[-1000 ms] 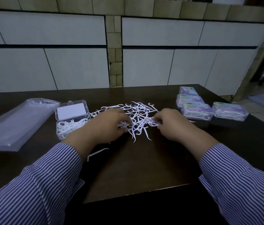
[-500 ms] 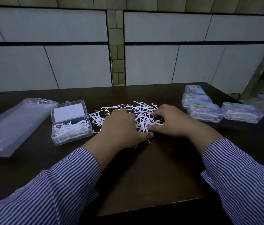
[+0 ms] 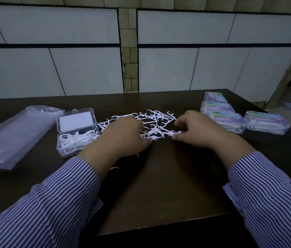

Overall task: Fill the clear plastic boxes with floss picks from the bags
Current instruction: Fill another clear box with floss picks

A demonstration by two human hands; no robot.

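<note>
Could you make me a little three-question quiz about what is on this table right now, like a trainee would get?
1. True or false: the open clear box already holds some floss picks.
2. How many closed boxes sit to the right of the loose pile? A) two B) four C) six
3. What lies at the far left of the table, beside the open box?

Key
1. True; white picks lie in its base, lid up.
2. B, four.
3. A clear plastic bag, lying flat. Meanwhile the left hand and right hand work in the pile.
</note>
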